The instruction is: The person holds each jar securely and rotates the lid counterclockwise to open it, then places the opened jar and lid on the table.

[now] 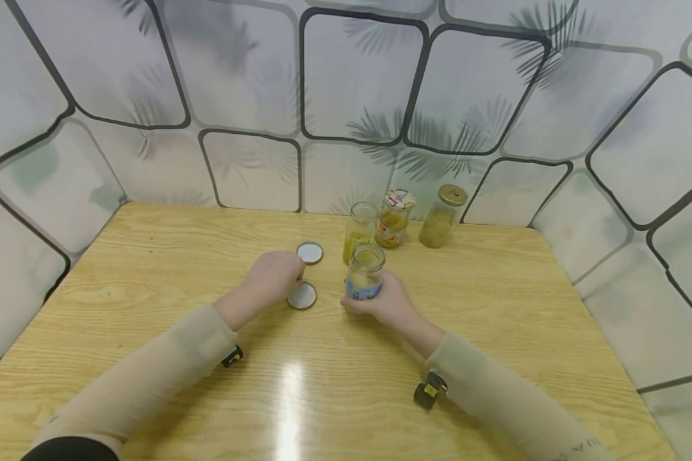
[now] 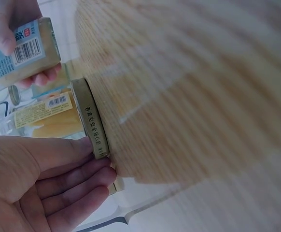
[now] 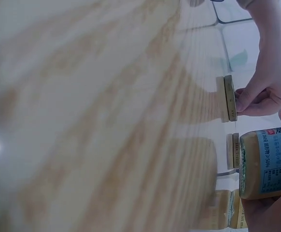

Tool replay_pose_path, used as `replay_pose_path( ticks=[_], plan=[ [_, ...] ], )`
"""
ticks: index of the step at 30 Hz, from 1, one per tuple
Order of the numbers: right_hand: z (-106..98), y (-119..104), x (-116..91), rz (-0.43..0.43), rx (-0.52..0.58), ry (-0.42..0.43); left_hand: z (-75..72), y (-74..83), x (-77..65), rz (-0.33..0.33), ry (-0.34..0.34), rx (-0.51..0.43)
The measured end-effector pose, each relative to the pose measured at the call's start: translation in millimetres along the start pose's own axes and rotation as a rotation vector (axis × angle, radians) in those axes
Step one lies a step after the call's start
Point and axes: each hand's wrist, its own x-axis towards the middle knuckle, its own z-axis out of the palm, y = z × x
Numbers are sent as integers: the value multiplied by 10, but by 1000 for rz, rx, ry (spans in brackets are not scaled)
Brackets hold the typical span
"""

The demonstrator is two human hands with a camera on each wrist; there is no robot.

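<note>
My right hand grips an open glass jar with a blue label, its fingers and thumb wrapped low around the glass. The jar is upright, lidless, and holds pale contents; its base shows close over the table in the right wrist view. My left hand pinches the edge of a jar lid lying on the table with its white inside up. Thumb and fingertips meet at the golden rim in the left wrist view. Just beyond lies a second lid, also white side up.
Behind the held jar stands an open glass jar with yellow contents. Next to it are a jar with a printed lid and a jar with a golden lid. A patterned wall borders the wooden table.
</note>
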Motion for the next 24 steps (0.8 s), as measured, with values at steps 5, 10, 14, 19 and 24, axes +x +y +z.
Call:
replay_pose_path(
  ticks=[5, 10, 14, 19, 24],
  plan=[
    [11, 14, -2, 16, -7, 6, 9, -8, -4, 7, 15, -4],
    [24, 32, 5, 19, 8, 5, 10, -9, -6, 11, 24, -5],
    [31, 41, 9, 29, 10, 9, 8, -10, -6, 11, 29, -2],
    [34, 46, 11, 37, -4, 14, 3, -8, -7, 11, 34, 3],
    [33, 63, 19, 53, -8, 17, 8, -11, -6, 12, 34, 8]
  ],
)
